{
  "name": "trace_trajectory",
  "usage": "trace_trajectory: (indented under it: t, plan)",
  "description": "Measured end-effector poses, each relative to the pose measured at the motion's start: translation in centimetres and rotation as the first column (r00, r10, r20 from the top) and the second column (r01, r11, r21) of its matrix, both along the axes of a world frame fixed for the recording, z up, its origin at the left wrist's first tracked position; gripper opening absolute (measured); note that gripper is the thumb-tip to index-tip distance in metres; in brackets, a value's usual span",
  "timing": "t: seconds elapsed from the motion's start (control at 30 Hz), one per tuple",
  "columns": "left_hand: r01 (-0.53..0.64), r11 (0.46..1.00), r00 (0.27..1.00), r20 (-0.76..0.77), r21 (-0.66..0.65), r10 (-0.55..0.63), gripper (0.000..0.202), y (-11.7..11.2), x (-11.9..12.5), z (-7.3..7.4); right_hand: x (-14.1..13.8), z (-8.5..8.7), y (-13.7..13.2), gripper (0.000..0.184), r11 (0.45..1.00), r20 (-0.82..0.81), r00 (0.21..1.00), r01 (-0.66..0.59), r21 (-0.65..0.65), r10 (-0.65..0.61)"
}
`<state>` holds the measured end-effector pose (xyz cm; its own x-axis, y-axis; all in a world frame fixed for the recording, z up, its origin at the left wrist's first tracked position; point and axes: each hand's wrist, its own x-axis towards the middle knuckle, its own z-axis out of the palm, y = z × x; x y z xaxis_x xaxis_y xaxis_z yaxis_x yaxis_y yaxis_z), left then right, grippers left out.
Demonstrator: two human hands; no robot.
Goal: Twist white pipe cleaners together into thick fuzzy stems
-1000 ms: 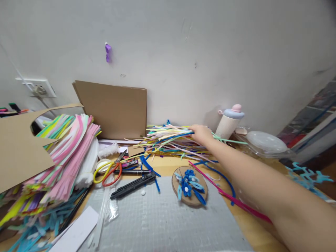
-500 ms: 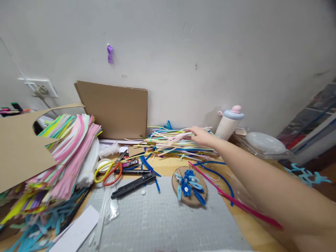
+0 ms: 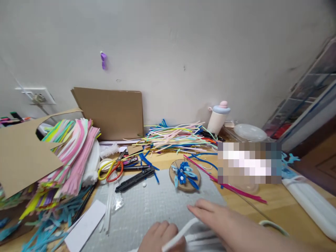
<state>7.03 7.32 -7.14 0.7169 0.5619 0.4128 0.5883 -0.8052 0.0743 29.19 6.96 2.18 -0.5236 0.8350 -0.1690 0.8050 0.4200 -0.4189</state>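
Both my hands are low at the near edge of the grey cutting mat (image 3: 147, 206). My left hand (image 3: 160, 236) is curled closed around a white pipe cleaner (image 3: 181, 232) that slants up to the right. My right hand (image 3: 212, 218) lies over more white pipe cleaners, fingers stretched flat and pointing left. Beyond them a round wooden disc with blue pipe-cleaner flowers (image 3: 184, 174) rests on the mat. A heap of many-coloured pipe cleaners (image 3: 178, 138) lies by the wall.
A big stack of pink, white and yellow pipe cleaners (image 3: 73, 154) and cardboard (image 3: 23, 154) fill the left. Scissors (image 3: 111, 169), a black cutter (image 3: 135, 178), a pink-capped bottle (image 3: 217, 119) and a long magenta pipe cleaner (image 3: 236, 189) lie around the mat. A white tray (image 3: 312, 206) sits right.
My right hand left the coloured heap by the wall and came back to the near mat edge. My left hand has come into view holding a white pipe cleaner. The camera tilted down.
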Motion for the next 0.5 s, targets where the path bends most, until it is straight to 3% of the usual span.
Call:
trace_trajectory:
  t: [0.07, 0.13, 0.23, 0.3, 0.37, 0.5]
  plan:
    - [0.023, 0.997, 0.999, 0.021, 0.075, -0.024, 0.016, -0.2, 0.2, 0.6, 0.8, -2.0, -0.5, 0.075, 0.998, -0.003, 0.998, 0.066, 0.024, -0.066]
    - [0.072, 0.985, 0.995, 0.051, 0.159, -0.081, 0.024, -0.6, 0.3, 2.3, 1.2, -3.0, -0.9, 0.074, 0.986, 0.067, 0.986, 0.149, 0.069, -0.153]
    - [0.123, 0.954, 0.978, 0.128, 0.275, -0.163, 0.025, -1.4, 0.3, 5.1, 0.4, -2.7, -1.9, 0.066, 0.975, 0.135, 0.971, 0.182, 0.125, -0.198]
    - [0.051, 0.943, 0.98, 0.163, 0.33, -0.11, 0.021, -1.7, 0.2, 6.4, -0.9, -2.1, -2.8, 0.058, 0.982, 0.082, 0.987, 0.129, 0.136, -0.141]
    - [-0.029, 0.952, 0.987, 0.16, 0.305, -0.021, 0.027, -1.8, 0.1, 6.9, -2.3, -1.5, -3.5, 0.049, 0.991, -0.004, 0.999, 0.054, 0.125, -0.054]
    - [-0.067, 0.997, 0.997, 0.036, 0.024, 0.067, 0.02, -1.7, -0.7, 7.3, -3.2, -0.4, -3.9, 0.04, 0.988, -0.111, 0.994, 0.025, 0.155, -0.008]
